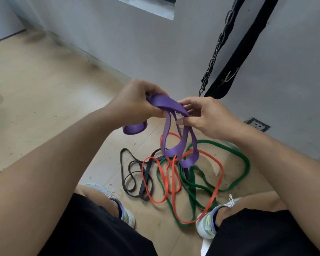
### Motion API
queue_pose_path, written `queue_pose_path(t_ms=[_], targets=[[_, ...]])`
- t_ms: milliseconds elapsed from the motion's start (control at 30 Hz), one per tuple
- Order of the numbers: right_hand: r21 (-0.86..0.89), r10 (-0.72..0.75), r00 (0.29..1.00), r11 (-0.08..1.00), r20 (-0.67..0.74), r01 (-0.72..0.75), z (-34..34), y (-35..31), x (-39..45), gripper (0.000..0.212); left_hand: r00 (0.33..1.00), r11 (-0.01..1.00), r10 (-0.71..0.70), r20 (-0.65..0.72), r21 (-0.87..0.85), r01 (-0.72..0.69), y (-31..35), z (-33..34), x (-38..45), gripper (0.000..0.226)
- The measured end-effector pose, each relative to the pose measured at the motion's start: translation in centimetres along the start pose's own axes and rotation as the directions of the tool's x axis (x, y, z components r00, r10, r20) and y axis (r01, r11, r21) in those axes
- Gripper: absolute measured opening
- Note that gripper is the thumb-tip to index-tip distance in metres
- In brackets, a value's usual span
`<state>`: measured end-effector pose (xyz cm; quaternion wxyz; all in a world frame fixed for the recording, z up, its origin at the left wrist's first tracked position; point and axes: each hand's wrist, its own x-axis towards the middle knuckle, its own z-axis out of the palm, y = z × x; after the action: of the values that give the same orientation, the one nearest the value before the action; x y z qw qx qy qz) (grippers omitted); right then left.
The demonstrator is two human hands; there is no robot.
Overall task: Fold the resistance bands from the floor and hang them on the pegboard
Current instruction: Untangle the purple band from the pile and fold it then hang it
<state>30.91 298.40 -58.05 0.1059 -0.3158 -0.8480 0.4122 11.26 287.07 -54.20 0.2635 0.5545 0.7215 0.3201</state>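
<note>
A wide purple resistance band (pixel 171 108) is held up in the air between both hands, above a pile of other bands on the floor. The left hand (pixel 135 104) has its fingers curled around a gathered section of the purple band, and a short fold of it sticks out below that hand. The right hand (pixel 204 115) pinches the band between thumb and fingertips just beside the left. Two long purple loops hang down from the hands, their lower ends in front of the pile. On the tan floor (pixel 44 100) lie a tangled orange band (pixel 219 174), a green band (pixel 245 159) and a thinner black band (pixel 129 174), overlapping one another. The person's two light sneakers sit at either side of the pile, the right sneaker (pixel 208 224) touching the orange band. Behind, against the grey wall, hang a metal chain (pixel 215 52) and a black strap (pixel 240 48).
</note>
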Motion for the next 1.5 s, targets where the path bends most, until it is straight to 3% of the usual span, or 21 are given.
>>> queue_pose_path(t_ms=[233,567,767,933,1167,1333,1500], targets=[[-0.078,-0.036,0.996,0.996,-0.078,0.030,-0.2,0.3,0.0,0.038,0.999,0.996,-0.003,-0.044,0.091,0.007,-0.1,0.0,0.5,0.034],[-0.094,-0.072,0.994,0.993,-0.078,0.064,-0.3,0.4,0.1,0.046,0.997,0.989,-0.008,-0.077,0.147,0.019,-0.2,0.4,0.7,0.035],[-0.065,-0.018,1.000,0.998,-0.009,0.018,0.1,0.4,-0.3,0.038,0.997,0.999,0.019,-0.076,0.034,-0.016,0.5,0.7,0.3,0.039],[0.004,-0.055,0.998,0.998,-0.004,0.055,0.8,0.4,-0.2,0.051,0.999,0.998,0.030,-0.036,-0.054,-0.031,1.0,1.1,0.0,0.042],[0.143,-0.070,0.996,0.988,0.053,0.062,0.9,1.1,0.2,0.041,0.998,0.996,0.057,0.010,-0.069,-0.056,0.8,0.4,-0.2,0.046],[0.024,-0.021,0.998,1.000,0.053,0.019,0.6,0.8,0.6,0.040,0.987,0.990,0.144,-0.077,0.001,-0.144,0.9,0.3,-0.4,0.046],[-0.022,0.006,0.999,1.000,0.037,-0.006,0.3,1.0,0.5,0.033,0.982,0.983,0.179,-0.063,0.045,-0.176,0.5,0.4,-0.2,0.037]])
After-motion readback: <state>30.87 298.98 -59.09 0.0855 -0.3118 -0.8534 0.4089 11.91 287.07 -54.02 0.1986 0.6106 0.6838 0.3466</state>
